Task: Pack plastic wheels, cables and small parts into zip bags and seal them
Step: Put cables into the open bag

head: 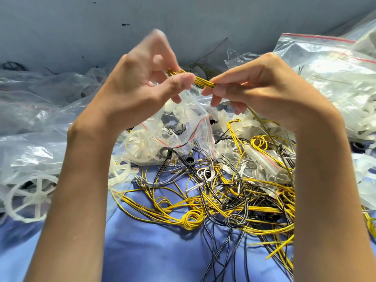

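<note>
Several fingers of the left hand (140,84) are smeared by blur; only its thumb is clearly made out, pinching a bundle of yellow cables (203,81) against them. The bundle's far end is hidden behind that hand. The near end is gripped between thumb and forefinger of the right hand (250,86).

One strand is trailed down into the cable tangle (223,200) of yellow, black and grey wire spread on blue cloth (152,251). Just below the hands a small zip bag (183,123), clear with a red line, is partly covered by the left wrist; a spoked wheel (142,143) is seen through it. A white plastic wheel (30,196) is lying at left under crumpled film, and a large clear bag (325,64) is cut off at the right edge.
</note>
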